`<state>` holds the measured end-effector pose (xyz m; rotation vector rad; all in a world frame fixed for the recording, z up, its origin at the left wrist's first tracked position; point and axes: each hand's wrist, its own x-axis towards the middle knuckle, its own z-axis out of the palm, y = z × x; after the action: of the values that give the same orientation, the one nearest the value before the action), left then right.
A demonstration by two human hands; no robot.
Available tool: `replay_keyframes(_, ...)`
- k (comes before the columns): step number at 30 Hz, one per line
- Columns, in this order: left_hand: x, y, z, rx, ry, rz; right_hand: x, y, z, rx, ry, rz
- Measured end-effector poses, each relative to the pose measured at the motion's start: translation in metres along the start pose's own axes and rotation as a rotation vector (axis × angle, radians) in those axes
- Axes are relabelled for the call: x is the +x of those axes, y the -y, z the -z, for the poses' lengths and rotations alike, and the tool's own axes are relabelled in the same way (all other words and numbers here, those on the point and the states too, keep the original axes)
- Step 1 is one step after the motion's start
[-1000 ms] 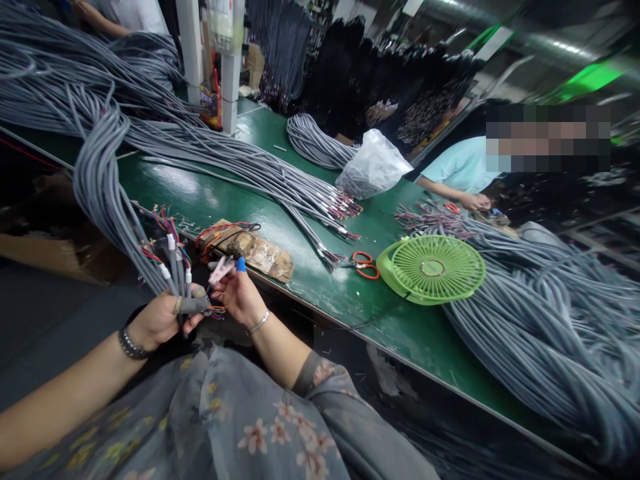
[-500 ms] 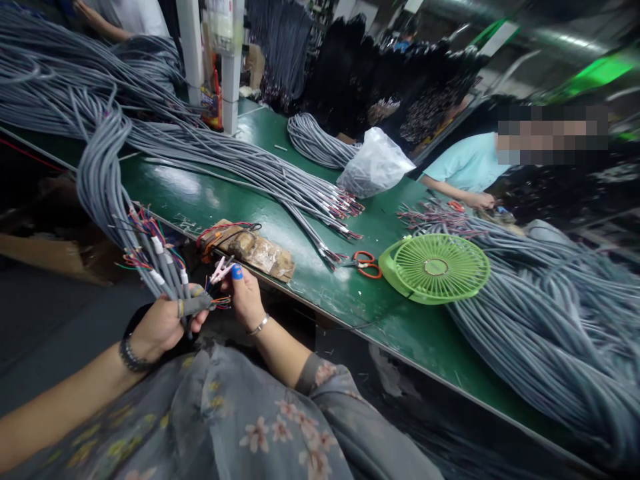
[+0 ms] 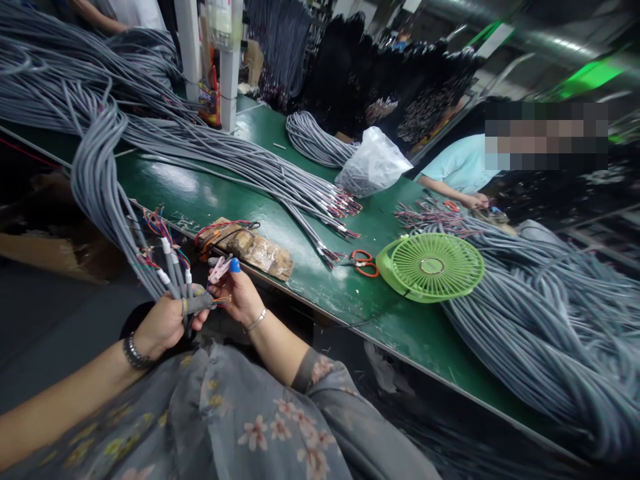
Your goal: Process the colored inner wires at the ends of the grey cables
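My left hand [image 3: 167,321] is closed around several grey cables [image 3: 176,277], their white-banded ends and thin coloured wires sticking up above the fist. A grey, tube-like piece [image 3: 197,304] lies across its fingers; I cannot tell whether it is a thumb cover or a cable end. Thin orange and dark wires [image 3: 220,303] fan out at its tip, close to the right fingers. Blue tape wraps the thumb of my right hand [image 3: 239,297], which pinches a small pale pink clip [image 3: 219,269], shaped like a clothes peg. Both hands are in front of the table's near edge.
On the green table [image 3: 310,307] lie a taped brown block [image 3: 265,253], orange-handled scissors [image 3: 364,263], a green fan [image 3: 430,265] and a plastic bag [image 3: 374,163]. Grey cable bundles [image 3: 540,333] spread right and left. A co-worker [image 3: 460,167] sits across the table.
The pink clip has tilted and shifted slightly left with my right hand, whose fingers are closer to the wire ends. My left hand keeps its hold on the cables. The view has shifted slightly.
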<state>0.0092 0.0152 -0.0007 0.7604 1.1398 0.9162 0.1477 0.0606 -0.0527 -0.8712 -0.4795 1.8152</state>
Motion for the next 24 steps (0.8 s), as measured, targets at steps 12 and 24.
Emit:
replay_keyframes(12, -0.009, 0.003, 0.012, 0.042, 0.018, -0.026, -0.005, 0.007, 0.001, -0.105, 0.069, 0.036)
replay_keyframes(24, 0.002, -0.009, 0.009, -0.023, 0.063, 0.02, 0.008, 0.003, -0.001, -0.019, 0.039, -0.047)
